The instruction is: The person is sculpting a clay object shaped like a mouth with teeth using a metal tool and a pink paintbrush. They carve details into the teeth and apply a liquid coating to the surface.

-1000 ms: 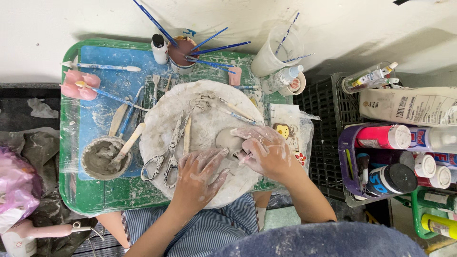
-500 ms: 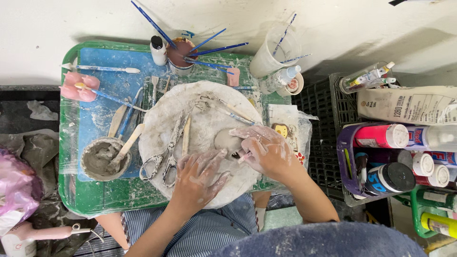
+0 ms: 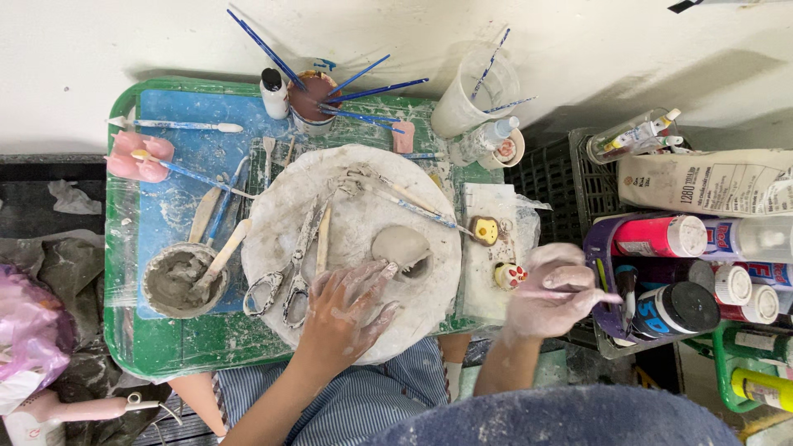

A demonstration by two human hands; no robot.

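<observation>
My left hand [image 3: 347,310], smeared with grey clay, rests on the round clay-coated board [image 3: 355,239], its fingertips touching a small grey clay piece [image 3: 402,249]. My right hand [image 3: 552,291] is off the board to the right, beside the purple basket of paint bottles [image 3: 601,248], and grips a thin tool [image 3: 591,295] pointing right. Scissors [image 3: 289,268] and a wooden stick [image 3: 323,239] lie on the board left of my left hand. Two small painted clay figures [image 3: 497,252] sit between my hands.
A green tray [image 3: 124,330] holds a bowl of wet clay [image 3: 180,281] with a spatula, a cup of blue brushes [image 3: 314,103], a pink object [image 3: 136,157] and a clear jug [image 3: 479,95]. Paint bottles [image 3: 686,235] crowd the baskets at right. Crumpled plastic lies at left.
My right hand has left the clay piece and moved right, to the paint basket, now holding a thin tool. My left hand has shifted slightly toward the clay piece.
</observation>
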